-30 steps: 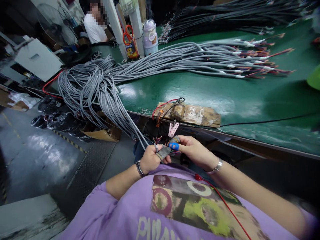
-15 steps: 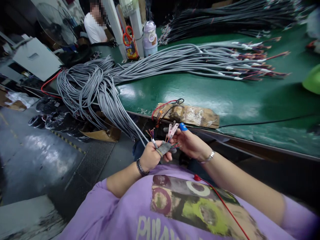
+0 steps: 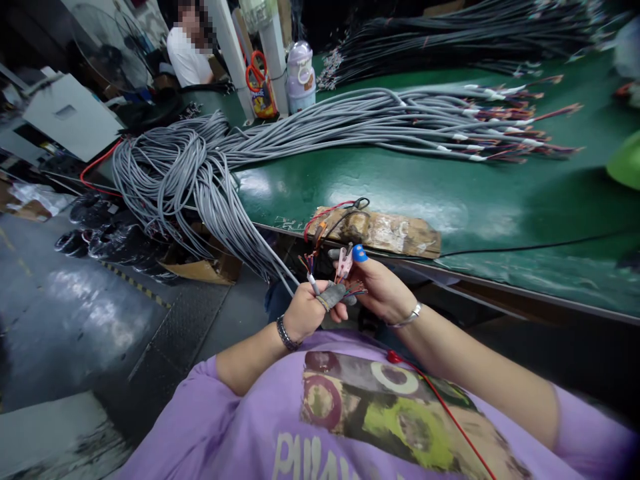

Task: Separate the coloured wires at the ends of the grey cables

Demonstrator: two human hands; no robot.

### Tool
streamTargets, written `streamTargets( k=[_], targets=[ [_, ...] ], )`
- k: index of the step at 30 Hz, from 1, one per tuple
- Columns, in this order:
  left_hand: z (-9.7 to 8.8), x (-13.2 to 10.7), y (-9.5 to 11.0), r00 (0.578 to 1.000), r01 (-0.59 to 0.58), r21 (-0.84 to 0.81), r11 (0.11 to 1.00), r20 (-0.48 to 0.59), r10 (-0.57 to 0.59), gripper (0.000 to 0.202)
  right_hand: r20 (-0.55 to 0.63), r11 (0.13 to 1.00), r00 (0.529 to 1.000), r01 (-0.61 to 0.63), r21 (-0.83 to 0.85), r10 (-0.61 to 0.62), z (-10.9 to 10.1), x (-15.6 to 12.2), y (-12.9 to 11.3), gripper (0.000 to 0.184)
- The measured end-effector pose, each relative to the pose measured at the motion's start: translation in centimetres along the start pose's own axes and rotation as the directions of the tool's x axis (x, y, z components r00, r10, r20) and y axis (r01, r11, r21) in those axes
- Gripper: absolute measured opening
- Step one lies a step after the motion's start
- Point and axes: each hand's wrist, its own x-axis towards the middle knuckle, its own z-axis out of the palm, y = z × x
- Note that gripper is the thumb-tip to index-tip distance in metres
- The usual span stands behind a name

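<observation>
My left hand [image 3: 305,311] is closed around the end of a grey cable [image 3: 280,270], with a grey cloth cot on its thumb. Thin coloured wires [image 3: 356,289] fan out of that cable end between both hands. My right hand [image 3: 380,287] is just to the right, thumb capped in blue, fingers pinching at the coloured wire ends. A pink clip [image 3: 344,261] hangs just above the hands from the table edge. The cable runs up left into a large bundle of grey cables [image 3: 200,167] draped over the green table [image 3: 450,193].
A taped cardboard pad [image 3: 385,231] with red and black leads lies at the table edge. More grey cables with stripped ends [image 3: 500,127] and black cables [image 3: 450,33] lie further back. A bottle [image 3: 300,73], posts and another person [image 3: 187,50] are at the far left. A red wire crosses my shirt.
My right hand lifted from beside the left hand up toward the pink clip, and is now back down a little at the wire ends. The left hand kept its grip.
</observation>
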Motion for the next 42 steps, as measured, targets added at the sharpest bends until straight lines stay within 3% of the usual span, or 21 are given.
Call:
streamTargets(
  k=[5, 10, 21, 27, 35, 42],
  targets=[
    [0.1, 0.0, 0.1, 1.0, -0.015, -0.03, 0.999, -0.011, 0.015, 0.052, 0.107, 0.999, 0.994, -0.037, -0.002, 0.037, 0.2, -0.2, 0.0, 0.049],
    [0.1, 0.0, 0.0, 1.0, -0.013, -0.028, 1.0, -0.001, 0.013, 0.05, 0.039, 1.0, 0.999, 0.024, 0.015, -0.025, -0.4, 0.2, 0.4, 0.049],
    [-0.5, -1.1, -0.1, 0.999, -0.02, 0.049, 0.999, 0.044, 0.018, 0.05, -0.018, 0.995, 0.997, -0.07, 0.078, 0.071, -0.4, -0.2, -0.1, 0.042],
    [-0.5, -1.4, 0.1, 0.999, -0.032, 0.077, 0.997, 0.016, 0.031, 0.052, 0.001, 0.999, 1.0, 0.002, -0.053, -0.001, -0.4, -0.4, -0.5, 0.026],
    [0.1, -0.6, -0.4, 0.996, -0.067, 0.006, 0.998, -0.055, 0.067, 0.047, 0.011, 1.0, 1.0, -0.008, -0.005, 0.008, -0.2, -0.1, -0.4, 0.04],
    [0.2, -0.5, -0.3, 0.998, -0.029, 0.055, 0.998, -0.049, 0.032, 0.051, -0.048, 0.997, 0.996, 0.071, -0.036, -0.073, -0.5, 0.3, -0.1, 0.04]
  ],
)
